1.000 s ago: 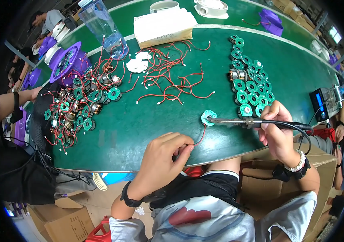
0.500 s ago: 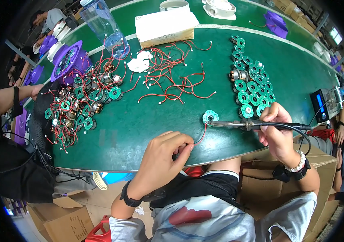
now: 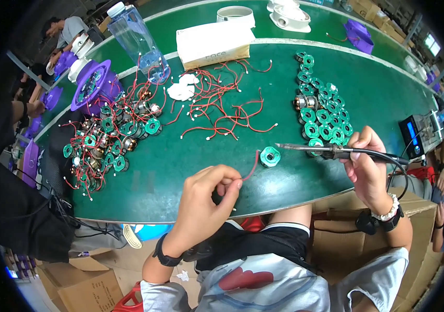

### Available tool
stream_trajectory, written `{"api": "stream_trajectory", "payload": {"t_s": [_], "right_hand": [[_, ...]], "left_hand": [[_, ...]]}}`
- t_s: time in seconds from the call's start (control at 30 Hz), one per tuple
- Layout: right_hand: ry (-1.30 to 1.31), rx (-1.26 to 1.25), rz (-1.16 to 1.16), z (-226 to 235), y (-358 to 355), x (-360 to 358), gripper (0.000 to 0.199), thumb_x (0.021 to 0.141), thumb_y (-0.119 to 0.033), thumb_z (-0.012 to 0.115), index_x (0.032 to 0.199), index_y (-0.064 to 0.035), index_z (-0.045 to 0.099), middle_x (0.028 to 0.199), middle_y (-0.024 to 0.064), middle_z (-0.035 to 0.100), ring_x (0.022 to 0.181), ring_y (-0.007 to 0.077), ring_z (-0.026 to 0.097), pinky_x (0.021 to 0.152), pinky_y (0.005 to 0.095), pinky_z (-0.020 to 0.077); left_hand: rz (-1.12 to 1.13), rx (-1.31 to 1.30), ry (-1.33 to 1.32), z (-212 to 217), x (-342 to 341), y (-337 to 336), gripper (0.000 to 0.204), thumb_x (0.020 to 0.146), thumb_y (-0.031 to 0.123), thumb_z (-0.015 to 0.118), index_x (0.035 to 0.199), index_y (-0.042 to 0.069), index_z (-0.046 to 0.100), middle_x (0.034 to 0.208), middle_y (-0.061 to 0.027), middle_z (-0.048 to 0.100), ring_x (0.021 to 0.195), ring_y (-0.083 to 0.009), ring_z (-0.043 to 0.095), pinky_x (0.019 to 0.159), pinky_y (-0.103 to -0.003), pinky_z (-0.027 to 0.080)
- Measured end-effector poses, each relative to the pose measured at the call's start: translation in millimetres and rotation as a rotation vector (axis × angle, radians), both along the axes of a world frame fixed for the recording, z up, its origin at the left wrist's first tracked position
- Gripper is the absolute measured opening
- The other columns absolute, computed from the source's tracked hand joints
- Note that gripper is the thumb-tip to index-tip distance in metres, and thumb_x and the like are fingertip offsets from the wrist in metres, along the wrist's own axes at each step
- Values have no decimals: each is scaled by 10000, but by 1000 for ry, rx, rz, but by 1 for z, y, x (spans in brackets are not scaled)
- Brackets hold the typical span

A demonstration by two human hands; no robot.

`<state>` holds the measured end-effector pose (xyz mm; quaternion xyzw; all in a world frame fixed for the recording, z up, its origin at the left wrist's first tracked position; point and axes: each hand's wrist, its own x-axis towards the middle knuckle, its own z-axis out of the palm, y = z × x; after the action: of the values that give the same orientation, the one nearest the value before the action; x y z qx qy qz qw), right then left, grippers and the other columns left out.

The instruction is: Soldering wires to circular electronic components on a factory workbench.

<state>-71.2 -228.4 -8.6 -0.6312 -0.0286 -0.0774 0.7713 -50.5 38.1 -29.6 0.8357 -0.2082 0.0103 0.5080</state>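
The left hand point(image 3: 203, 195) pinches a short red wire point(image 3: 251, 165) between thumb and fingertips, its grip closed tight on the near end, and the free end of the wire reaches up to a small green round part point(image 3: 269, 156) that lies alone on the green tabletop point(image 3: 190, 166), near its front edge. The right hand point(image 3: 366, 165) has its grip wrapped shut around the handle of a soldering iron point(image 3: 331, 151), held level, with the thin tip pointing left and ending just beside the green part; whether the tip touches it cannot be told. A black cord runs from the handle back past the wrist. Behind the right hand lies a heap of green round parts point(image 3: 323, 112), loose on the tabletop and in no container. Farther left a tangle of loose red wires point(image 3: 222, 112) spreads across the middle, and at the left end sits a pile of green parts with wires attached point(image 3: 107, 143). A clear plastic bottle point(image 3: 138, 39) with a white cap stands at the back, its contents not discernible, and a white closed box point(image 3: 215, 44) lies beside it. A small black unit with a blue screen point(image 3: 418, 135) sits at the right edge.
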Motion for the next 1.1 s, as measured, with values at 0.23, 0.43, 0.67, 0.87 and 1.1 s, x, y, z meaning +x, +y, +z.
{"api": "stream_trajectory", "payload": {"t_s": [0.23,0.43,0.67,0.87,1.1], "right_hand": [[-23,-9,-45,1,-2,3,134,752,-29,510,762,-71,383,673,69,499,453,69,456,350,155,343],[-12,22,-35,3,-4,2,151,751,-46,518,757,-80,371,662,46,464,451,66,439,351,154,329],[13,-3,-47,0,-3,1,160,752,-73,522,764,-89,363,665,40,459,451,59,415,344,147,303],[9,-17,-61,0,-2,4,131,766,-70,503,766,-87,373,668,43,471,450,50,417,348,142,297],[17,-13,-62,0,-2,3,115,775,-59,494,764,-78,382,673,49,489,456,47,425,357,141,297]], "left_hand": [[129,346,-468,33,81,20,346,743,185,612,1023,1,526,885,-107,565,742,-160,497,598,-256,393],[185,483,-488,38,86,59,303,766,108,552,1052,18,515,1041,-103,530,931,-237,507,780,-311,407],[167,1205,-665,32,101,111,154,682,45,567,834,39,596,905,-38,554,919,-199,481,773,-310,359],[74,1372,-856,45,99,117,107,657,70,543,751,54,592,779,-26,512,861,-173,463,720,-299,363],[91,1253,-906,40,104,117,46,656,48,526,693,62,549,763,-43,475,801,-178,462,693,-284,361]]}}
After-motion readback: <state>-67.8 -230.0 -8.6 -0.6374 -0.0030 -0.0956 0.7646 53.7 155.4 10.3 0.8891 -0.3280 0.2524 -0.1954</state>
